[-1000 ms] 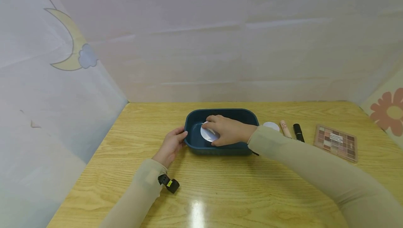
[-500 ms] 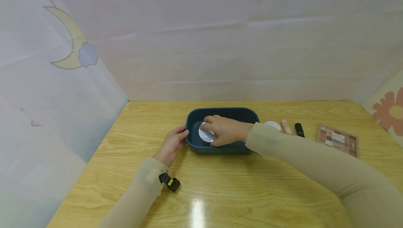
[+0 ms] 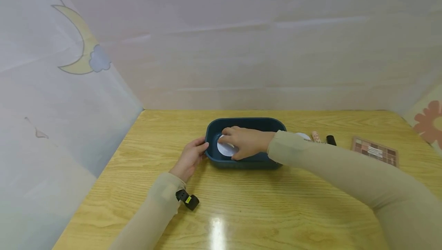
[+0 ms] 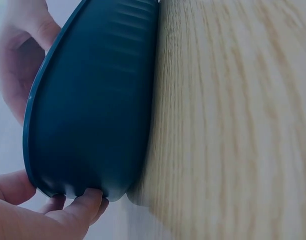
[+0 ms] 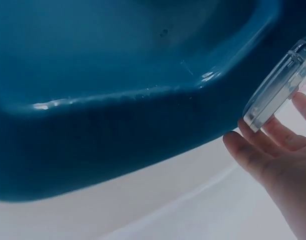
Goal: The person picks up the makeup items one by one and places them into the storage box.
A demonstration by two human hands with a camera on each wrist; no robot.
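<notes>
In the head view a dark blue rectangular bin (image 3: pixel 246 165) stands on the wooden table. My left hand (image 3: pixel 191 157) grips its left end, thumb at the rim and fingers against the outer wall, as the left wrist view also shows on the bin wall (image 4: pixel 93 105). My right hand (image 3: pixel 250 142) reaches over the bin and holds a round, flat case with a white face (image 3: pixel 226 147), toward the bin's left side. In the right wrist view the case's clear plastic edge (image 5: pixel 280 85) shows between the spread thumb and fingers, above the bin's inside.
To the bin's right lie a white round item (image 3: pixel 303 136), a pale pink tube (image 3: pixel 315 136), a black tube (image 3: pixel 331 140) and an eyeshadow palette (image 3: pixel 375 151). The right sleeve (image 3: pixel 331 165) partly covers them. A pale cloth wall rises behind the table.
My right hand has shifted a little left inside the bin with the round case. My left hand keeps its grip on the bin; the head view has turned slightly.
</notes>
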